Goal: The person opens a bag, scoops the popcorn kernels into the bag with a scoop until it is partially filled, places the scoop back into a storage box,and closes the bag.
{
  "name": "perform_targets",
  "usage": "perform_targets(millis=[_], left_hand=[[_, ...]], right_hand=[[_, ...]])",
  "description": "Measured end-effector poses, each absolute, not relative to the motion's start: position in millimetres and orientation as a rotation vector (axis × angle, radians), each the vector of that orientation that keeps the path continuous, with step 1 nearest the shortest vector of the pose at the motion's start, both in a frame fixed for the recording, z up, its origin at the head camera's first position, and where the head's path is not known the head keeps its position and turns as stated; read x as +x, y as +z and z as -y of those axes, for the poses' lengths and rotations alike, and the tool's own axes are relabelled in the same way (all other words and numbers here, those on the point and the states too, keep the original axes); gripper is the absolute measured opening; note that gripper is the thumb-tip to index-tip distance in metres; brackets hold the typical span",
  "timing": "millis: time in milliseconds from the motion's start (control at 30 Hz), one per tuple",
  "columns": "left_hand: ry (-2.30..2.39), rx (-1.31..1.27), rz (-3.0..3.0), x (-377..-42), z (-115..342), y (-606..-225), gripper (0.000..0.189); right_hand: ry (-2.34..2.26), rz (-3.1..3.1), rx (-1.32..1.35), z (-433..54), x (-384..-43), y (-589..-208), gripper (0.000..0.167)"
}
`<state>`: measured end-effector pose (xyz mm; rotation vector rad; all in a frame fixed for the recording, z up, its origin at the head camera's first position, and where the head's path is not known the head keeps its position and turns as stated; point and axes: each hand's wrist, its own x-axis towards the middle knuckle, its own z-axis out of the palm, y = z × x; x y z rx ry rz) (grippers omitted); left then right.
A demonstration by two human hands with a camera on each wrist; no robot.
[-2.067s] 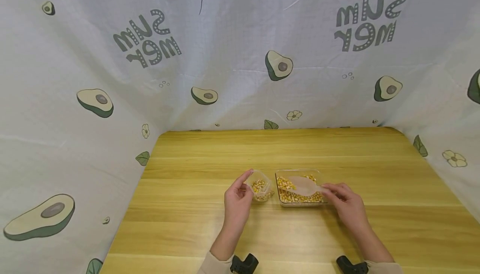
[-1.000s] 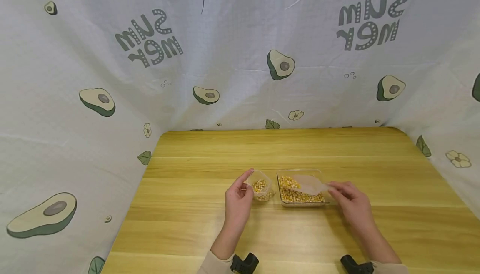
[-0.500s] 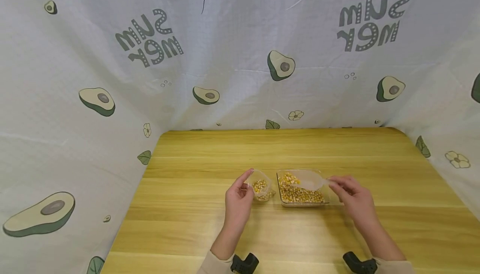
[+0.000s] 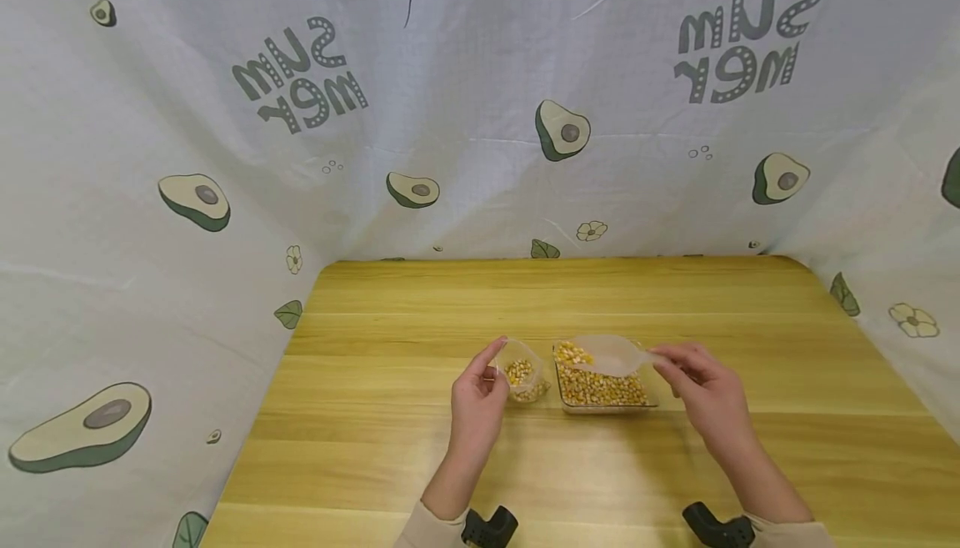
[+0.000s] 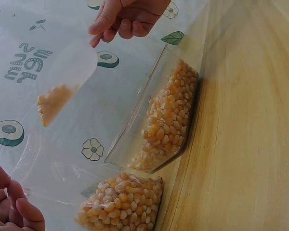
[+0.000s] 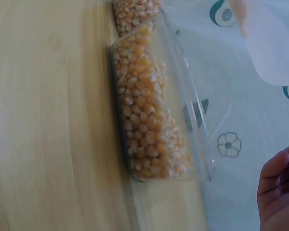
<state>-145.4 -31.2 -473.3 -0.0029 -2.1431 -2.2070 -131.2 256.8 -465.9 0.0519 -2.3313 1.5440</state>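
Observation:
My right hand [image 4: 705,389] pinches the handle of a translucent white scoop [image 4: 617,356], which bears a small heap of corn kernels [image 4: 574,354] at its left end. The scoop is lifted over a clear glass container [image 6: 188,91] partly filled with kernels [image 4: 603,389]. In the left wrist view it is well above the container's rim, roughly level. To the left, my left hand [image 4: 477,404] holds the mouth of a clear plastic bag [image 5: 53,178] spread open between thumb and fingers. More kernels [image 5: 123,202] fill the bag's bottom, which rests on the table beside the container.
The wooden table [image 4: 390,439] runs back to a white curtain [image 4: 465,72] printed with avocados. Black wrist devices [image 4: 491,527] sit on both forearms. The container's left end stands close to the bag.
My right hand has drawn the scoop up out of the kernels in the container, rising and shifting slightly right, with kernels on it. My left hand and the bag have stayed nearly still.

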Motion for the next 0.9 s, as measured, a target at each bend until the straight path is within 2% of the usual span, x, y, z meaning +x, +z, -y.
perform_targets(millis=[433,900], left_hand=[[-2.211,0.006,2.165,-144.6,31.4,-471.6,0.052],[-2.230,0.016,2.179,-145.6,31.2,-471.2,0.056]], right_hand=[[1.541,2.333,0.136,-240.7,-133.4,-451.5,0.019],[1.478,2.397,0.168,-232.1,-138.7,-452.2,0.017]])
